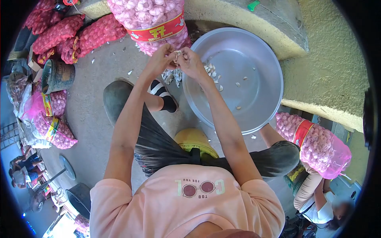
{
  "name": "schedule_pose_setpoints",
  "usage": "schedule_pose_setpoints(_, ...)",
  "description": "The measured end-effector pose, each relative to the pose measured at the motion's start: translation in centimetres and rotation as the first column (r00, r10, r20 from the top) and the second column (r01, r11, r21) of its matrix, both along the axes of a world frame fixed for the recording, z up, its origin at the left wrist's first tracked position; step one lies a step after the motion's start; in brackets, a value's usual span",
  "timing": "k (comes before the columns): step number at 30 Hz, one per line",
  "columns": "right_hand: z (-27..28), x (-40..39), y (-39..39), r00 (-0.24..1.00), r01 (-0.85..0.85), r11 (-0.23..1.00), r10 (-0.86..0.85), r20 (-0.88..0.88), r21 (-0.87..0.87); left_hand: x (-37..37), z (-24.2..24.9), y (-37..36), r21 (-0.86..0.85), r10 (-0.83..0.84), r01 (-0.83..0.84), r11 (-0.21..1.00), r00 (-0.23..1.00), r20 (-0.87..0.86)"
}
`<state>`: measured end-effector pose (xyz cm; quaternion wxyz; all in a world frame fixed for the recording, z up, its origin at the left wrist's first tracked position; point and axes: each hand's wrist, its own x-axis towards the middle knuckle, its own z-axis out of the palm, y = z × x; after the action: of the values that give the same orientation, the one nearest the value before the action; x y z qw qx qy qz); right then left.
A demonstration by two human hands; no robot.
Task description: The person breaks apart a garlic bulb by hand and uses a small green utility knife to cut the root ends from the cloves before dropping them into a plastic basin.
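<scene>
At twelve o'clock, a small pale garlic piece (177,54) is apparently being worked between the left hand (159,60) and right hand (192,64). It is being pinched narrowly by curled fingertips; fine fingertip control is seemingly being called for next. Both forearms are being angled inward. At one o'clock, loose cloves (212,71) are being held by a wide grey basin (246,107).

Basin (246,107) right of fingers (187,54): grey-blue. Cloves (221,88) inside: off-white. Garlic sack (141,14) just beyond fingers: pinkish; label band (176,27) red, yellow print. Shirt (158,214), near side: peach, dark-red sunglasses graphic (206,187). Footwear (160,91) below fingers: black, white stripes. Bucket (192,139): yellow.
</scene>
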<state>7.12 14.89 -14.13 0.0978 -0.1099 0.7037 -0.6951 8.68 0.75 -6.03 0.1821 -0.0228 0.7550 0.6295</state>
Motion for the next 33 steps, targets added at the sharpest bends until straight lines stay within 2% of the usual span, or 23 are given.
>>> schedule_pose_setpoints(1,0.3,-0.2,0.0,0.998,0.038,0.999,-0.038,-0.047,-0.006,-0.4,0.6,0.3,0.061,-0.004,0.001,0.998,0.999,0.042)
schedule_pose_setpoints(3,0.8,-0.5,-0.1,0.993,0.078,0.997,-0.079,-0.088,-0.021,-1.0,0.5,0.5,0.009,-0.003,0.003,1.000,1.000,0.018)
schedule_pose_setpoints(5,1.2,-0.9,-0.1,0.993,0.070,0.994,-0.061,-0.098,0.086,-1.7,0.0,0.5,-0.040,0.000,-0.001,0.999,1.000,-0.004)
schedule_pose_setpoints(6,1.6,-0.9,-0.1,0.994,0.070,0.994,-0.061,-0.095,0.085,-2.0,-0.5,0.5,-0.033,0.021,-0.021,0.999,1.000,-0.015)
schedule_pose_setpoints(8,2.3,-0.9,-0.2,0.973,0.117,0.977,-0.077,-0.216,0.176,-2.2,-1.5,0.5,-0.025,0.042,-0.043,0.999,0.999,-0.025)
schedule_pose_setpoints(9,2.6,-1.1,-0.3,0.973,0.117,0.977,-0.078,-0.216,0.175,-2.2,-1.8,0.6,0.030,0.084,-0.084,0.996,0.996,-0.016)
schedule_pose_setpoints(11,2.8,-0.9,-0.6,0.942,0.122,0.908,0.021,-0.334,0.400,-2.1,-2.6,0.8,0.085,0.127,-0.127,0.988,0.992,0.003)
schedule_pose_setpoints(12,2.8,-1.0,-0.8,0.943,0.120,0.909,0.021,-0.332,0.400,-2.5,-2.8,1.0,0.117,0.168,-0.168,0.979,0.986,0.018)
schedule_pose_setpoints(14,2.7,-1.1,-1.2,0.917,0.150,0.839,0.080,-0.391,0.523,-2.7,-3.4,1.2,0.149,0.206,-0.209,0.966,0.978,0.034)
schedule_pose_setpoints(16,3.0,-1.1,-1.5,0.899,0.196,0.826,0.063,-0.433,0.529,-2.8,-3.0,1.7,0.148,0.310,-0.313,0.938,0.950,0.046)
schedule_pose_setpoints(17,3.1,-1.1,-1.7,0.880,0.243,0.811,0.046,-0.473,0.532,-2.8,-2.9,1.8,0.145,0.308,-0.311,0.939,0.950,0.045)
schedule_pose_setpoints(20,2.1,-1.3,-1.4,0.901,0.195,0.831,0.058,-0.429,0.521,-3.1,-3.1,1.9,0.135,0.306,-0.304,0.943,0.952,0.003)
schedule_pose_setpoints(25,2.8,-1.9,-0.8,0.933,0.156,0.804,0.071,-0.354,0.573,-3.2,-2.9,2.3,0.242,0.285,-0.283,0.928,0.958,0.030)
schedule_pose_setpoints(33,3.4,-2.2,-0.6,0.959,0.118,0.808,0.059,-0.279,0.577,-3.7,-3.3,1.9,0.191,0.263,-0.261,0.946,0.965,0.013)
